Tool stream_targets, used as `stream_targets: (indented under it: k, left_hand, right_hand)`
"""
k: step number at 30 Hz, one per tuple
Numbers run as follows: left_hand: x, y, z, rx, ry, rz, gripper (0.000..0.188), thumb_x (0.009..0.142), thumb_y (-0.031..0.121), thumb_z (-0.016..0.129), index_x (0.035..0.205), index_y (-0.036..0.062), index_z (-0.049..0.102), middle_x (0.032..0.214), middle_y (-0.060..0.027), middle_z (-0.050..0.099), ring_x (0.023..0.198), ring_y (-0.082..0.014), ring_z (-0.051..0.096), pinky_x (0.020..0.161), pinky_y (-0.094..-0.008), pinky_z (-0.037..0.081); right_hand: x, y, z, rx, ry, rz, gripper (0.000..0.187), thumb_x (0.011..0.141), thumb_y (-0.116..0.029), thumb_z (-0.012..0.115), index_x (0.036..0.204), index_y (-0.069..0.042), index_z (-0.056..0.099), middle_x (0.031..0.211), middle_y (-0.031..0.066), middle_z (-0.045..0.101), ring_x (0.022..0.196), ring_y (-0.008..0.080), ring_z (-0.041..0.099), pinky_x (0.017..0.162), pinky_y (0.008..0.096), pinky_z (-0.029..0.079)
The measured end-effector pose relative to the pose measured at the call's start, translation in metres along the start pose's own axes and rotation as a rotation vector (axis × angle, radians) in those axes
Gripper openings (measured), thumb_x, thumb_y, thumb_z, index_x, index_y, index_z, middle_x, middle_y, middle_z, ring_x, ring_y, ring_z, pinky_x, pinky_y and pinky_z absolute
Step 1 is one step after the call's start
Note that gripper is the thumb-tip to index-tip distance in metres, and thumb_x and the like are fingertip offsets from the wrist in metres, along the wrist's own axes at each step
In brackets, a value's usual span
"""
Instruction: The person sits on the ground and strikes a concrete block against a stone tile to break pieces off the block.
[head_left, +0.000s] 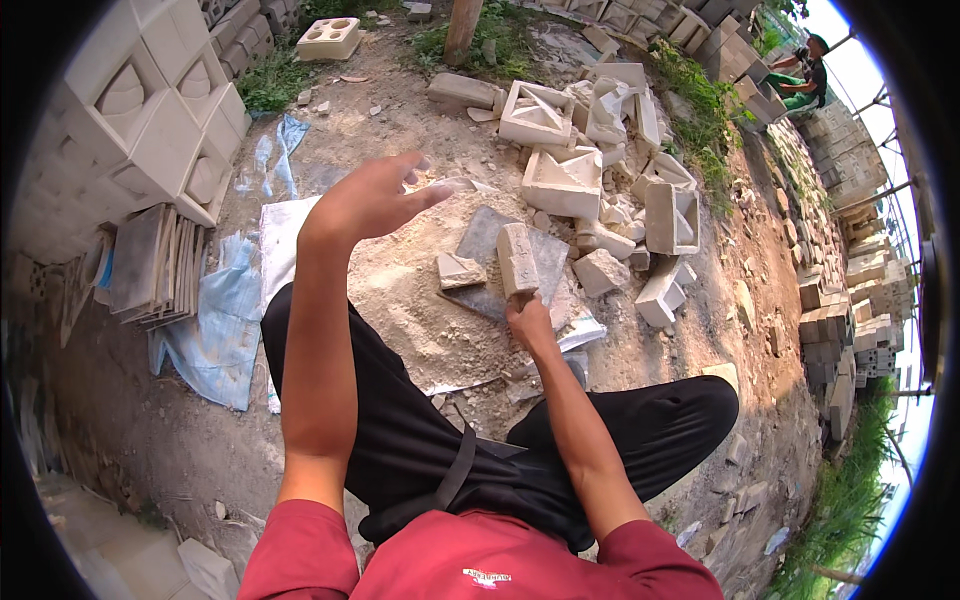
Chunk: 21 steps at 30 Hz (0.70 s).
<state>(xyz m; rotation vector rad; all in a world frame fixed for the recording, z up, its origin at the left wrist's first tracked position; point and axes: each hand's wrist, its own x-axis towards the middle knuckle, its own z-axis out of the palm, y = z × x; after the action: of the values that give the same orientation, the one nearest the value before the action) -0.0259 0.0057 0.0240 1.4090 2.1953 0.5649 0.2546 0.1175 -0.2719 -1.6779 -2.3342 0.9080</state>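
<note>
My left hand (372, 200) is raised over the pale rubble, fingers apart and holding nothing. My right hand (530, 322) is closed at the near end of an oblong pale block (517, 258), which stands out over a dark flat slab (485, 235). The fingers partly hide how that end is gripped. A small broken piece of cast block (460, 270) lies at the slab's left edge. Crumbled pale rubble (430, 335) spreads between my legs over a white sheet (278, 240).
Several broken hollow cast blocks (563, 182) are heaped beyond my right hand. Patterned blocks (150, 90) are stacked high at the left, near thin boards (150, 265) and a blue sheet (225, 325). A wooden post (462, 32) stands ahead. Another person (803, 80) sits far right.
</note>
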Motion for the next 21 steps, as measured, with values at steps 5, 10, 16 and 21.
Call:
stream_targets:
  k: [5,10,16,21]
  left_hand:
    - [-0.004,-0.004,0.003,-0.018,0.007,-0.012,0.059,0.089,0.050,0.059,0.124,0.0025,0.054,0.116,-0.0203,0.062,0.106,-0.0313,0.061,0.087,-0.0411,0.050]
    - [0.001,0.002,0.005,-0.020,0.000,-0.005,0.060,0.089,0.050,0.059,0.124,0.0015,0.054,0.116,-0.0206,0.062,0.106,-0.0312,0.061,0.088,-0.0408,0.050]
    - [0.015,0.009,0.032,0.033,-0.071,0.015,0.062,0.088,0.049,0.061,0.125,-0.0003,0.054,0.120,-0.0222,0.060,0.109,-0.0324,0.060,0.091,-0.0402,0.049]
    - [0.053,0.002,0.109,0.136,-0.195,-0.098,0.059,0.084,0.043,0.066,0.122,-0.0009,0.055,0.120,-0.0229,0.059,0.113,-0.0343,0.057,0.095,-0.0417,0.046]
  right_hand:
    - [0.011,-0.032,-0.026,0.154,-0.144,0.131,0.067,0.081,-0.049,0.066,0.107,0.012,0.054,0.097,0.0348,0.062,0.100,0.0477,0.059,0.084,0.0461,0.049]
    - [-0.003,-0.018,-0.001,0.175,0.024,0.027,0.064,0.084,-0.046,0.062,0.111,0.011,0.052,0.100,0.0342,0.062,0.100,0.0476,0.059,0.085,0.0468,0.049]
    - [0.008,-0.023,-0.012,0.082,-0.074,0.039,0.060,0.087,-0.040,0.059,0.114,0.012,0.050,0.099,0.0345,0.062,0.098,0.0466,0.061,0.085,0.0471,0.048]
    - [-0.010,-0.053,-0.012,0.248,-0.011,-0.014,0.061,0.086,-0.043,0.060,0.111,0.011,0.049,0.095,0.0349,0.062,0.096,0.0482,0.061,0.083,0.0484,0.049]
